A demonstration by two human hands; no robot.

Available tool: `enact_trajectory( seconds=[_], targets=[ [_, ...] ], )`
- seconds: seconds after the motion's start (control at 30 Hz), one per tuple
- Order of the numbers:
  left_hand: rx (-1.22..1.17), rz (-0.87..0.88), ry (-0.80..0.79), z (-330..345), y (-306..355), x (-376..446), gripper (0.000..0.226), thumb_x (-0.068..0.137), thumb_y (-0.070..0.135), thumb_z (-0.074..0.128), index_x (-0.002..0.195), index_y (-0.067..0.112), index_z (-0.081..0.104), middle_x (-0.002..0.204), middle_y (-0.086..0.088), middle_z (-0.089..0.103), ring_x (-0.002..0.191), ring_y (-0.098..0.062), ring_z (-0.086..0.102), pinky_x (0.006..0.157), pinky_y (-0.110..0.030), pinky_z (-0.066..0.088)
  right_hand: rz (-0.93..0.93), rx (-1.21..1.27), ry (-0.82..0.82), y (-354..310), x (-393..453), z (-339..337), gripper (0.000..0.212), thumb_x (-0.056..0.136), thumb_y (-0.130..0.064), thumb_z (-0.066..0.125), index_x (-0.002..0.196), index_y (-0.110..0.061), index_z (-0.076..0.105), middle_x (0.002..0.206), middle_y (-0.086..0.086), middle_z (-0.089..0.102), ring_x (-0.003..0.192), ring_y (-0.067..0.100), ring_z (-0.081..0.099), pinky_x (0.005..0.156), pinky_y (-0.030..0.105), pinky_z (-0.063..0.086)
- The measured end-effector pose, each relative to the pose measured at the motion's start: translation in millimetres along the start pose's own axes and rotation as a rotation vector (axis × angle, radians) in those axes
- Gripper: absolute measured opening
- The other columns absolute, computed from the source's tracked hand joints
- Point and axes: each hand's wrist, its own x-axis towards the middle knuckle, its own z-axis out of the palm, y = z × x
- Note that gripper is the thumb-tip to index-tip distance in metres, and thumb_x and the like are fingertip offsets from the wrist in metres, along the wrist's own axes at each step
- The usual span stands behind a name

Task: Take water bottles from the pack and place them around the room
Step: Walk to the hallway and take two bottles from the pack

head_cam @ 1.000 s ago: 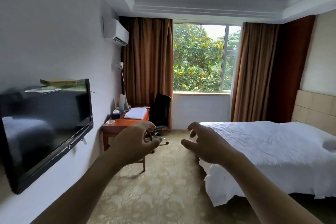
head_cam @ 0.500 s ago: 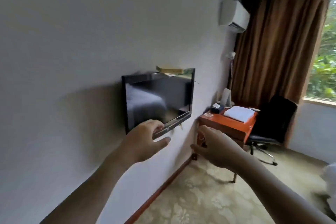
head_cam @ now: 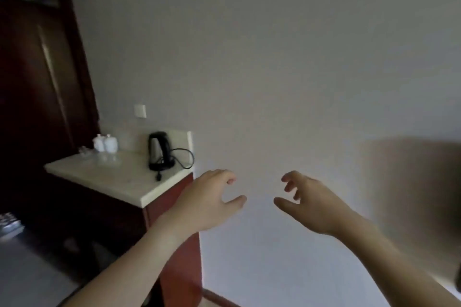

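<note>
Both hands are held out in front of a bare wall, empty. The left hand [head_cam: 207,203] sits just past 6 o'clock of the view, its fingers [head_cam: 228,177] loosely curled with the thumb spread, holding nothing. The right hand [head_cam: 315,203], at about 4 o'clock from centre, has its fingers likewise loosely hooked and apart around empty air.

No water bottle and no pack show anywhere in this view, so where they lie cannot be told from here.

At 9 o'clock stands a pale worktop [head_cam: 117,177] on a dark red cabinet [head_cam: 174,244]. A black kettle [head_cam: 158,151] sits on it with its cord [head_cam: 185,157] looping against the wall, and two small white lidded cups [head_cam: 106,143] stand near the back left corner. A wall switch [head_cam: 140,110] is above, and a dark door [head_cam: 37,82] lies further left.

The step in hand looks like searching for the pack. It is best to scan low and left, towards the floor by the cabinet, before reaching. The worktop looks a fair spot for a bottle, clear of the kettle cord.
</note>
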Motion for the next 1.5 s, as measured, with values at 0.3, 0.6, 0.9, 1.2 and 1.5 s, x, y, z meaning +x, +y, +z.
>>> enact_trajectory(
  seconds=[0.3,0.6,0.9,1.2,1.5],
  targets=[
    [0.215,-0.508,0.227,-156.0,-161.6,-165.5,0.051,0.085,0.060,0.058,0.129,0.034,0.053,0.122,0.020,0.056,0.115,-0.003,0.053,0.096,-0.027,0.048,-0.568,0.204,-0.242,-256.8,81.3,108.3,0.051,0.085,-0.050,0.061,0.128,-0.024,0.047,0.111,-0.008,0.058,0.081,0.003,0.054,0.071,0.021,0.042],
    [0.314,-0.770,0.392,-264.4,-277.3,-292.8,0.050,0.085,0.055,0.063,0.127,0.029,0.056,0.120,0.017,0.057,0.110,-0.002,0.055,0.090,-0.019,0.043,-0.844,0.361,-0.403,-479.2,92.4,200.8,0.062,0.086,-0.055,0.061,0.139,-0.027,0.041,0.123,-0.008,0.055,0.101,0.008,0.056,0.084,0.025,0.050],
    [0.308,-0.868,0.427,-295.8,-395.8,-308.3,0.051,0.086,0.052,0.064,0.130,0.027,0.056,0.122,0.015,0.059,0.109,-0.002,0.056,0.091,-0.017,0.046,-0.881,0.369,-0.440,-579.6,154.8,281.5,0.048,0.089,-0.050,0.061,0.129,-0.028,0.046,0.112,-0.010,0.056,0.091,0.005,0.058,0.084,0.032,0.055],
    [0.307,-0.904,0.457,-306.1,-550.9,-234.7,0.048,0.085,0.048,0.067,0.127,0.026,0.058,0.119,0.015,0.062,0.106,-0.002,0.058,0.092,-0.023,0.050,-0.915,0.386,-0.435,-646.6,294.5,384.4,0.050,0.088,-0.049,0.062,0.128,-0.024,0.047,0.114,-0.005,0.059,0.095,0.012,0.059,0.085,0.034,0.054],
    [0.388,-0.970,0.461,-353.8,-713.3,-159.8,0.046,0.086,0.050,0.064,0.126,0.027,0.058,0.118,0.014,0.063,0.106,-0.004,0.059,0.092,-0.029,0.053,-0.976,0.403,-0.491,-749.1,448.8,470.7,0.061,0.085,-0.056,0.061,0.135,-0.025,0.045,0.120,-0.006,0.057,0.099,0.010,0.059,0.086,0.031,0.052]
  ],
)
